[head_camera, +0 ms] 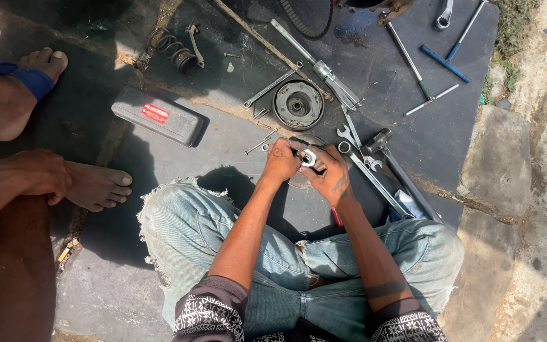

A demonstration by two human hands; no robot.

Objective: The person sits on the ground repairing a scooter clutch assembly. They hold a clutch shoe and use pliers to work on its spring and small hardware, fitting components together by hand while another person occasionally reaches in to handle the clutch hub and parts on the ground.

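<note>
My left hand and my right hand meet over the ground in front of my knees, both closed around a small round metal part with a shiny ring face. A red-handled tool pokes out below my right wrist; whether the right hand grips it is hidden. Just beyond the hands lies a round clutch drum.
Spanners, a hammer, a T-handle wrench, a blue-handled tool, a coil spring and a belt lie on dark mats. A grey tool case sits left. Another person's bare feet are at left.
</note>
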